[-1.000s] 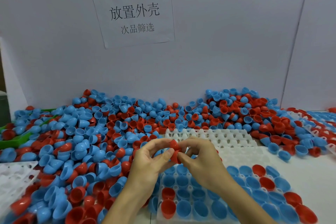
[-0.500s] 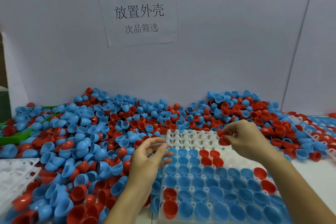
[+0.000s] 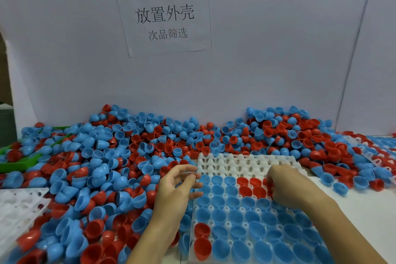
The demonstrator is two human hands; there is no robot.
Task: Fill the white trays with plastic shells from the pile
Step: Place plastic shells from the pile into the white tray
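A white tray (image 3: pixel 246 159) lies in front of me. Its near rows hold blue shells, with two red ones at the near left, and a short run of red shells (image 3: pixel 249 186) sits in its third and fourth rows from the far edge. The two far rows are bare. My right hand (image 3: pixel 288 187) rests on the tray beside that red run, fingers curled down over a red shell (image 3: pixel 268 185). My left hand (image 3: pixel 177 188) hovers at the tray's left edge, fingers apart and holding nothing. The pile of red and blue shells (image 3: pixel 128 156) spreads behind and to the left.
Another white tray (image 3: pixel 19 208) lies at the near left, partly under shells. A green tray (image 3: pixel 19 164) sits at the far left. More filled trays (image 3: pixel 377 152) show at the right edge. A wall with a paper sign (image 3: pixel 165 17) closes the back.
One second ago both hands held red shells together over the tray. The right hand then carried a red shell to the far right and has now come down onto the red row. The left hand stayed put, open.
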